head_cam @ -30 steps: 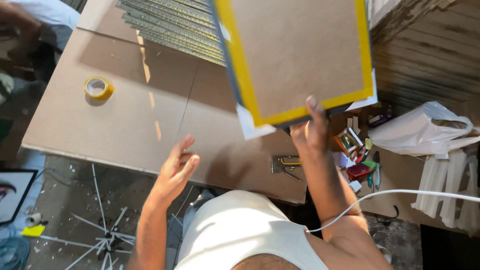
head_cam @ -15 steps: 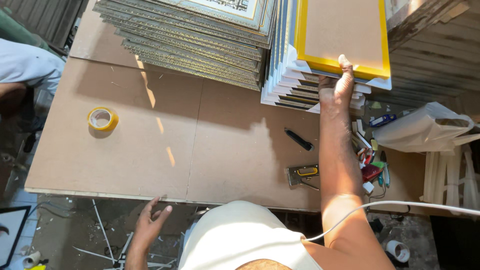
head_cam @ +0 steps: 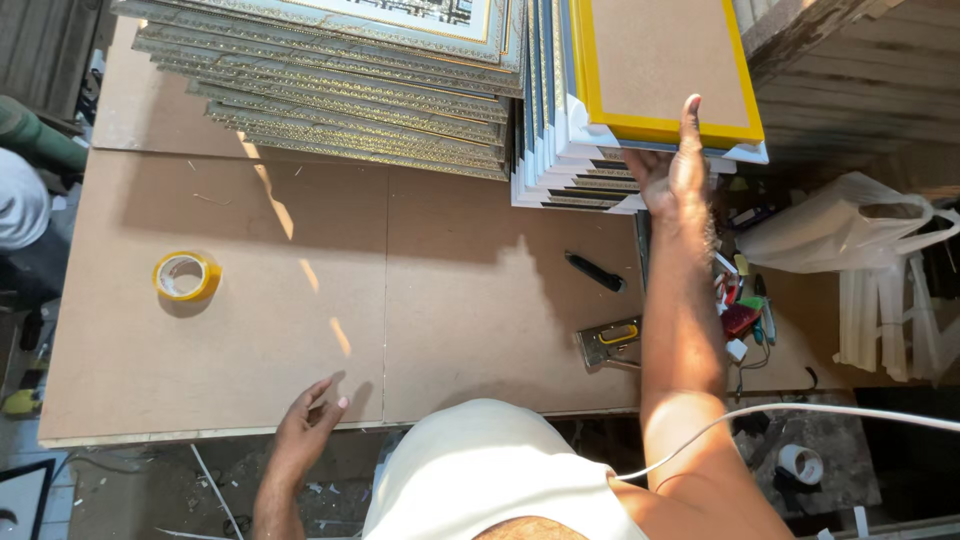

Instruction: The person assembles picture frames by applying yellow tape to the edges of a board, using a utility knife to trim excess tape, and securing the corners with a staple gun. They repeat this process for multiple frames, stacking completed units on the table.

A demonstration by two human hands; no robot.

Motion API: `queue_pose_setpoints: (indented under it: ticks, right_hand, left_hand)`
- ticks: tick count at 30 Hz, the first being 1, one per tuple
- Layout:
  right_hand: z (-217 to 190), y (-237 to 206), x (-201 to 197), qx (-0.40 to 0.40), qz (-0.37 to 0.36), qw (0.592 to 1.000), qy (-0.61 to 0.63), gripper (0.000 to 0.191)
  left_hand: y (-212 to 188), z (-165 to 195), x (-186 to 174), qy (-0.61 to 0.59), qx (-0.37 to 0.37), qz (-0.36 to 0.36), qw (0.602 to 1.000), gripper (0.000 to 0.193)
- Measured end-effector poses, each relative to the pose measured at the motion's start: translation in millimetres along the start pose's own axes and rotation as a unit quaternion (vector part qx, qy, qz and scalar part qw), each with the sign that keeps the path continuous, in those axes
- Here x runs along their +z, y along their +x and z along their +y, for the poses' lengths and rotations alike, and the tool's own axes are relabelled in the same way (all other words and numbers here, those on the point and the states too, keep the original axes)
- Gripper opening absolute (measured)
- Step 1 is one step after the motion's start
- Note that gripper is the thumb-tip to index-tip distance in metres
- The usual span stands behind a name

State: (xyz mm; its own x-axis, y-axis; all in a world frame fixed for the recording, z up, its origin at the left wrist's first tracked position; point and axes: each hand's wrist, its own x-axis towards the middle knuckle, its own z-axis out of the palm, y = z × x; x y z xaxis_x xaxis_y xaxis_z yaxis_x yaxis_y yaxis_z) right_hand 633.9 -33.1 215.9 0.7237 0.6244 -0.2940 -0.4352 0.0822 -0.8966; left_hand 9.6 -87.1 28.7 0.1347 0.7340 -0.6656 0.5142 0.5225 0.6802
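Note:
My right hand (head_cam: 672, 165) reaches out to the near edge of a yellow-edged frame (head_cam: 660, 70) that lies face down, brown backing up, on top of a stack of white frames (head_cam: 560, 170). Its fingers press against that frame's front edge and the stack. My left hand (head_cam: 308, 425) hovers with fingers loosely apart over the near edge of the brown board table (head_cam: 300, 300) and holds nothing. A second, taller stack of gold ornate frames (head_cam: 340, 100) lies left of the white stack.
A yellow tape roll (head_cam: 184, 276) lies on the left of the table. A staple gun (head_cam: 608, 343) and a black cutter (head_cam: 594, 271) lie near my right arm. A white plastic bag (head_cam: 840, 225) and small clutter sit at the right. Another person's sleeve (head_cam: 20, 205) shows at far left.
The yellow-edged frame went from held up over the table down onto the white stack. My left hand dropped toward the table's near edge, then rose a little onto it.

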Motion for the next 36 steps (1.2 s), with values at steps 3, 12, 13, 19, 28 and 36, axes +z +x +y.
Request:
queue_pose_setpoints:
  ticks: [3,12,13,19,28,36]
  right_hand:
    - [-2.0,-1.4,-27.5,0.058,-0.012,0.992,-0.111,0.072]
    - [30.2,31.1,-48.0,0.033,-0.003,0.974,-0.226,0.055]
    - [34.8,27.1,-46.6,0.019,0.002,0.973,-0.23,0.063]
    - [64.7,-15.1,-48.3,-0.041,0.085,0.921,-0.378,0.068]
    - [93.8,-82.5,42.1,-0.171,-0.021,0.864,-0.473,0.084]
    - [126.1,-167.5,135.3,-0.293,-0.279,0.76,-0.509,0.026]
  left_hand:
    - [10.7,10.6,-11.9,-0.003,0.053,0.007,0.999,0.071]
    - [62.2,68.2,-86.3,0.107,0.168,0.057,0.978,0.052]
    - [68.8,72.6,-96.7,0.113,0.186,0.076,0.973,0.052]
    - [122.5,107.0,-138.7,0.226,0.222,0.342,0.885,0.042]
    - [179.7,127.9,-179.3,0.381,0.242,0.332,0.829,0.065]
    - [152.8,161.7,-118.0,0.115,0.301,0.166,0.932,0.049]
